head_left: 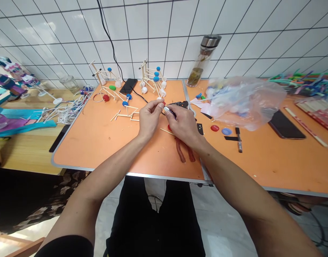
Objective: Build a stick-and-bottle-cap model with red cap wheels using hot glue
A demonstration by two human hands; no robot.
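Note:
Above the orange table [99, 142], both hands meet at the fingertips. My left hand [149, 119] is closed in a pinch; a bit of red shows at its fingertips, too small to name. My right hand [184, 123] is wrapped round a slim dark tool with a pale, shiny tip [166, 109], mostly hidden by the fingers. Below the hands lie a thin wooden stick [167, 131], a red bottle cap partly covered by the right hand, and reddish-brown curved strips [180, 151]. Left of my left hand is a stick frame [128, 116] with blue caps.
Behind stand stick models with caps [145, 75], a black phone [128, 86] and a glass tea bottle [204, 60]. Rightward are a plastic bag [247, 101], red cap [214, 128], blue cap [226, 131], marker [239, 141] and another phone [286, 125]. A black cable crosses the back.

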